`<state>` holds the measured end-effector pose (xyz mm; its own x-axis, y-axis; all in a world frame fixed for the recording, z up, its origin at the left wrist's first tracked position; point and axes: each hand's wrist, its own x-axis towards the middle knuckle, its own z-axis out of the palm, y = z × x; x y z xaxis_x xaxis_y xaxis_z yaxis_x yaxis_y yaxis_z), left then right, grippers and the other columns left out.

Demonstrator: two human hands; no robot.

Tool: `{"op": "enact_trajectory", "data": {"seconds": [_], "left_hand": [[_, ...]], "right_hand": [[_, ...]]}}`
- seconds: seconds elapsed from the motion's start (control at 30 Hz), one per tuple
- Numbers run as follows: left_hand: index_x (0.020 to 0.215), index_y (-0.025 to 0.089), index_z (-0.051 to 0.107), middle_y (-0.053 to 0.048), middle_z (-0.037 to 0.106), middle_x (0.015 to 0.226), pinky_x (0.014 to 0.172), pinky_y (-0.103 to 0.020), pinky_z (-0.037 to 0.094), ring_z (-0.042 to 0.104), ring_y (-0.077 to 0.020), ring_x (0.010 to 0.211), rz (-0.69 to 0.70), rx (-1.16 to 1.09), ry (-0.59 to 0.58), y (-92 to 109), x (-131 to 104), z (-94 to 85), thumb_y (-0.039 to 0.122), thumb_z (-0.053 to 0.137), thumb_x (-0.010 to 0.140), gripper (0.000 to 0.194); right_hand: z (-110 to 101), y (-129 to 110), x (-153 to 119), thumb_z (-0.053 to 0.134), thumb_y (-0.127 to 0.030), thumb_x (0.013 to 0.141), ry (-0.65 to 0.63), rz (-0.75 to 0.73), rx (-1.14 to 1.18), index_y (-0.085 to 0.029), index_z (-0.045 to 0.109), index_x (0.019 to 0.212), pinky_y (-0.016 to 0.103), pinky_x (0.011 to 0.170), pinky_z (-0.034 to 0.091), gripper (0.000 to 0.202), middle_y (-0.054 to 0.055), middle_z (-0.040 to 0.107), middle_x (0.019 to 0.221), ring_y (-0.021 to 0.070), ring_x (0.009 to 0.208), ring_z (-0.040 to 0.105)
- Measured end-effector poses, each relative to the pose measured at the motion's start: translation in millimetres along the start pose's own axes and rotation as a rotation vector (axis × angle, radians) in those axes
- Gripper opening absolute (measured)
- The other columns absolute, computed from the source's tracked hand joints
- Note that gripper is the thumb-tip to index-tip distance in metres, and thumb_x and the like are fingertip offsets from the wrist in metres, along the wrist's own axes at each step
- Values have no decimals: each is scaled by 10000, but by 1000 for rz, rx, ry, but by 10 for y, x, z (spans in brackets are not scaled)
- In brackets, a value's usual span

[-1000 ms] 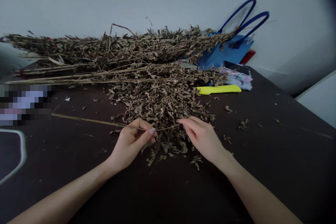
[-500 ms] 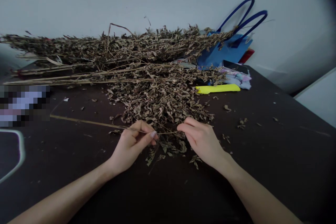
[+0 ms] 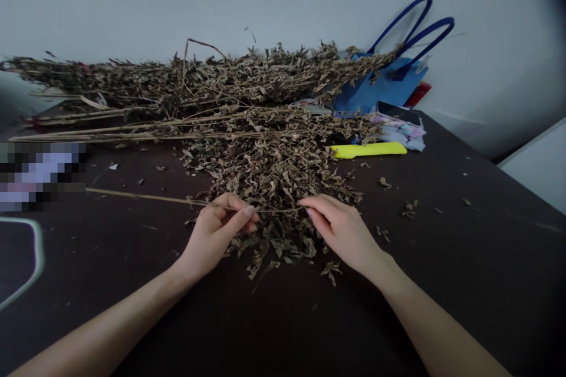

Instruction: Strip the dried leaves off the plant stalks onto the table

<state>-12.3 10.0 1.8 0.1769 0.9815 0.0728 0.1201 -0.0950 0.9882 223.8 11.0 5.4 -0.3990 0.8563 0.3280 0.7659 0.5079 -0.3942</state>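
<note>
Stalk (image 3: pixel 145 196) was pinched between thumb and fingers of left hand (image 3: pixel 212 235), long bare end extended leftward above surface (image 3: pixel 446 283). Thin end was grasped at fingertips of right hand (image 3: pixel 347 232). Leaves (image 3: pixel 283 168) were heaped between and beyond both hands. Yellow object (image 3: pixel 369 150) and blue bag (image 3: pixel 382 91) were placed beyond right hand.

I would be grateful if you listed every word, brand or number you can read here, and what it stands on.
No readable text shows anywhere, the stem and blue bag included.
Purple item: any markings too small to read.
Thing at the left edge: pixelated, unreadable.
</note>
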Motion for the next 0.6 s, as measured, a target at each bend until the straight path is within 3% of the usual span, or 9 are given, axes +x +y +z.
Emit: {"op": "enact_trajectory", "data": {"seconds": [0.27,0.6], "left_hand": [[745,155,578,-27,611,744,627,-241,454,572,-118,642,-20,7,-11,-14,-10,10,271,544,849,159],[739,157,563,-28,610,751,643,-247,454,570,-120,649,-12,3,-30,1,-12,14,256,538,851,151]], "right_hand": [[24,6,-7,378,-148,887,-51,0,-66,-175,574,1069,274,664,467,269,55,605,896,135,728,581],[48,19,-14,370,-169,902,-59,-17,-74,-182,566,1098,279,689,476,277,59,618,936,139,764,599]]}}
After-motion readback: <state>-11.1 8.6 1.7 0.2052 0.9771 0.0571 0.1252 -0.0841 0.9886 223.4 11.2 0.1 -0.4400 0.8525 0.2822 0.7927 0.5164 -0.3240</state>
